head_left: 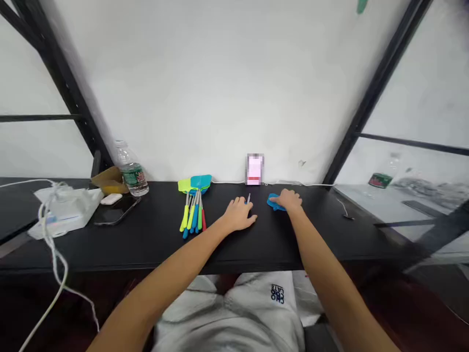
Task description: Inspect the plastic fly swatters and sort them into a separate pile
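Observation:
My left hand (240, 213) rests on the black table (154, 239) with fingers curled around a thin metal rod (248, 198) that sticks up past the knuckles. My right hand (290, 199) lies a little to the right, its fingers closed over a small blue plastic piece (273, 202) on the table. To the left of both hands lies a bundle of fly swatters (194, 208) with yellow-green and blue heads and yellow, blue, green and red handles, apart from my hands.
A water bottle (131, 168), a brown cardboard piece (109, 180), a white earbud case (111, 199), a dark phone (116, 213) and a white box with cables (66, 208) sit at the left. A small pink item (255, 169) stands against the wall.

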